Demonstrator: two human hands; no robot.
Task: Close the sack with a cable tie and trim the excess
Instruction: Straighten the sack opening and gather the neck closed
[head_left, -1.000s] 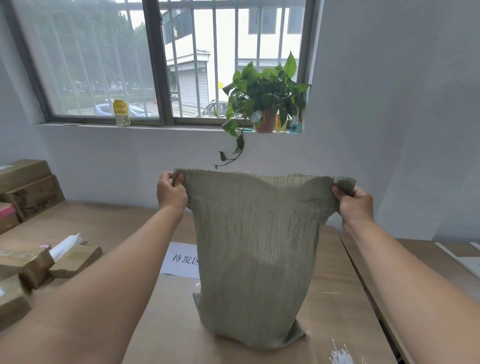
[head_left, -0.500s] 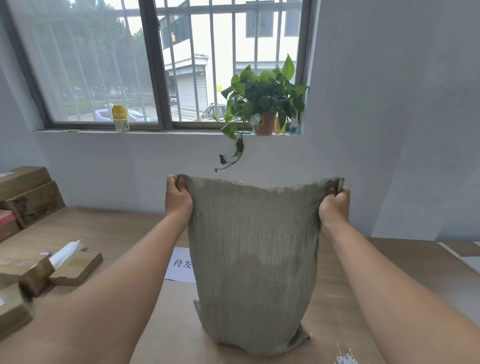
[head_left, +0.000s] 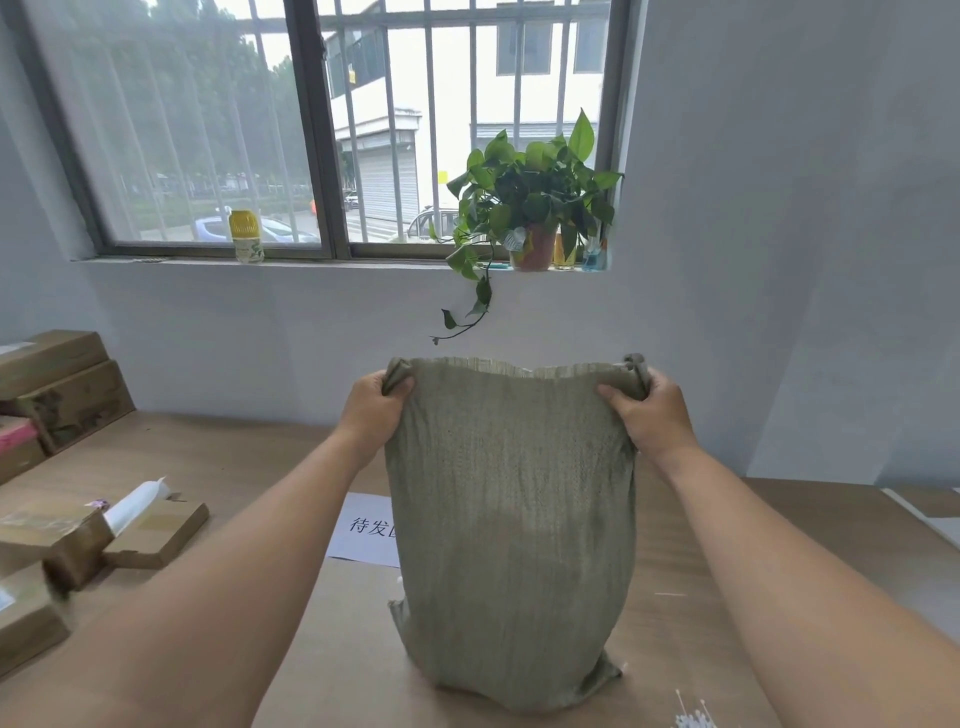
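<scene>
A grey-green woven sack (head_left: 511, 525) stands upright on the wooden table (head_left: 218, 457), its mouth held up and slightly open. My left hand (head_left: 371, 408) grips the sack's top left corner, fingers curled over the rim. My right hand (head_left: 647, 413) grips the top right corner the same way. A bundle of white cable ties (head_left: 693, 714) lies on the table at the bottom edge, right of the sack's base. No cutting tool shows.
Cardboard boxes (head_left: 57, 395) are stacked at the left, with smaller boxes (head_left: 156, 532) and a white roll (head_left: 135, 501) nearer me. A paper label (head_left: 366, 527) lies behind the sack. A potted plant (head_left: 532, 202) and a yellow bottle (head_left: 245, 235) stand on the windowsill.
Both hands have drawn closer together along the sack's rim, narrowing the mouth, and the top has dropped lower. The sack stays on the table.
</scene>
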